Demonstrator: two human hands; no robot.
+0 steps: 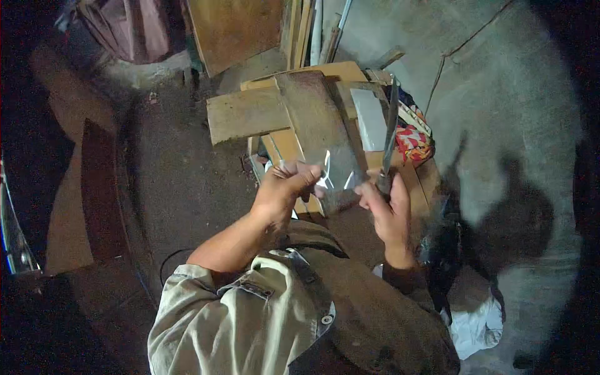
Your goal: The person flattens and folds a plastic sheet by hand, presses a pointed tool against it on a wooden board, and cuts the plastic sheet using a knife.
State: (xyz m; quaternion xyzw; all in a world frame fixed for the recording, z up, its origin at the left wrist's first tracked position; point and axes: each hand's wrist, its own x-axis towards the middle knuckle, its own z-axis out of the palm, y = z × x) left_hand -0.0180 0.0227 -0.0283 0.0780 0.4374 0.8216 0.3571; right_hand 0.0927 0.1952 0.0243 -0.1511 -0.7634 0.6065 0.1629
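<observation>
My left hand (282, 189) is closed in a pinch on the edge of a clear plastic piece (340, 170), which catches bright glints. At the other side of the plastic, my right hand (392, 215) is closed around a knife (392, 122), its long blade pointing up and away from me. The right fingertips are close to the plastic's right edge; whether they touch it I cannot tell. Beneath the plastic lies a worn wooden board (312, 106). The knife's handle is mostly hidden in my right hand.
Another board (244, 114) crosses under the worn one, on top of cardboard (337, 70). A white sheet (370, 119) and a red patterned cloth (412, 142) lie to the right. A concrete wall (506, 144) rises at right, with a white bag (475, 328) at its foot.
</observation>
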